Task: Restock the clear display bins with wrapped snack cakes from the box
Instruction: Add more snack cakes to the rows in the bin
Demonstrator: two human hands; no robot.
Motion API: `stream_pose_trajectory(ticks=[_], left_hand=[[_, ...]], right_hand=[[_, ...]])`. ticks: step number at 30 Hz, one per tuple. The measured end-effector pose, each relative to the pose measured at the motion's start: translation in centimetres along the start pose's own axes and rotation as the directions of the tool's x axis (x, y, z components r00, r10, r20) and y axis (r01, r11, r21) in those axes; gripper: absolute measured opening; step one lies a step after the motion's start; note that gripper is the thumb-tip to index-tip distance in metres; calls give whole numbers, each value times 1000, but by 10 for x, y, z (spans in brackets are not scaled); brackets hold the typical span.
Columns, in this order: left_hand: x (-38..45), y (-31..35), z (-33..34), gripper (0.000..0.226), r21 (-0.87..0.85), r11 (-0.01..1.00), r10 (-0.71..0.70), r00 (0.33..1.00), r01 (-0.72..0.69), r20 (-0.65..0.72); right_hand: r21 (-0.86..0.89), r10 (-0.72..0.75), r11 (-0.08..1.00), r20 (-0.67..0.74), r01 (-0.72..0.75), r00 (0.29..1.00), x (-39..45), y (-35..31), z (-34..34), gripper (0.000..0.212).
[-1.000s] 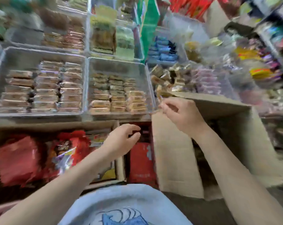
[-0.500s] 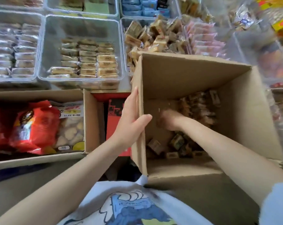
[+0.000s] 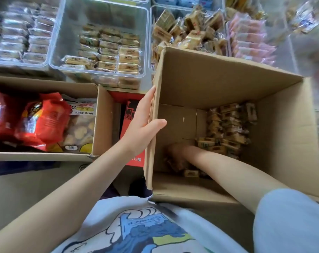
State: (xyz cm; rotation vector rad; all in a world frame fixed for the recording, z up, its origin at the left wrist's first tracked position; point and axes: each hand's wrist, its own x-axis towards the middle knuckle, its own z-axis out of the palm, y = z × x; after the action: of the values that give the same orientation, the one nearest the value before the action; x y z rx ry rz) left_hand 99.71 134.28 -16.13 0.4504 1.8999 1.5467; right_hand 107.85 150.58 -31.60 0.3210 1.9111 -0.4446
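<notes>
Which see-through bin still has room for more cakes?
The middle bin has bare floor along its back and left side, behind its cake rows. The bin to its right, behind the box, is heaped full. The left bin is packed with rows too.

box point(image 3: 228, 83), hands inside and gripping rim

The cardboard box point(image 3: 228, 84) stands open-topped, its near-left floor bare, wrapped snack cakes point(image 3: 228, 128) piled against the far-right corner. The left hand point(image 3: 142, 125) straddles its left wall. Beyond, the middle clear bin point(image 3: 100, 42) has bare room at its back; the bin point(image 3: 188, 30) behind the box is heaped full.
</notes>
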Motion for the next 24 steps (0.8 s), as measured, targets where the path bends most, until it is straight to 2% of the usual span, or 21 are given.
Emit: stream_pose_trajectory(ticks=[2, 3, 6, 8, 9, 10, 11, 12, 13, 14, 15, 17, 19, 21, 24], left_hand=[[1, -2, 0, 91, -5, 1000, 8, 1000, -8, 2], [2, -2, 0, 91, -6, 1000, 12, 1000, -12, 3], [1, -1, -2, 91, -14, 1000, 17, 1000, -17, 14], [1, 0, -3, 89, -22, 1000, 6, 1000, -5, 29], [2, 1, -4, 88, -18, 1000, 0, 999, 1, 39], [4, 1, -6, 87, -11, 1000, -3, 999, 3, 53], [5, 2, -9, 87, 5, 1000, -3, 998, 3, 69], [6, 1, -14, 85, 25, 1000, 0, 996, -2, 84], [7, 0, -19, 81, 44, 999, 6, 996, -10, 89], [8, -2, -25, 75, 58, 998, 9, 996, -14, 84], [9, -3, -33, 70, 66, 998, 7, 997, -12, 71], [15, -7, -54, 64, 68, 998, 10, 999, -13, 38], [23, -7, -82, 64, 87, 996, 33, 999, -33, 2], [29, -5, -118, 68, 142, 989, 46, 998, -41, -31], [37, -12, -185, 82, 213, 976, 60, 992, -35, -112]], right_hand=[[28, 6, 1000, 7, -6, 1000, -9, -1, -7, 38], [13, 13, 1000, -27, -12, 1000, -15, -2, -17, 48], [147, -34, 987, -171, 59, 985, -45, -1, -65, 66], [273, -47, 954, -281, 127, 959, -68, 5, -100, 59], [381, -54, 906, -325, 183, 944, -83, 8, -115, 48], [521, -71, 809, -372, 272, 926, -100, 11, -127, 35], [639, -96, 668, -435, 382, 895, -119, 10, -138, 29], [704, -125, 510, -509, 495, 852, -139, 9, -147, 30], [734, -164, 343, -567, 586, 807, -155, 5, -154, 36], [728, -186, 228, -620, 647, 762, -168, 1, -158, 43], [708, -198, 162, -659, 688, 725, -177, -6, -162, 48], [630, -169, 218, -727, 745, 665, -188, -34, -169, 51], [510, -125, 408, -791, 757, 600, -187, -72, -178, 36], [370, -112, 586, -844, 721, 524, -179, -114, -189, 25], [138, -172, 803, -878, 579, 446, -157, -178, -209, 23]])
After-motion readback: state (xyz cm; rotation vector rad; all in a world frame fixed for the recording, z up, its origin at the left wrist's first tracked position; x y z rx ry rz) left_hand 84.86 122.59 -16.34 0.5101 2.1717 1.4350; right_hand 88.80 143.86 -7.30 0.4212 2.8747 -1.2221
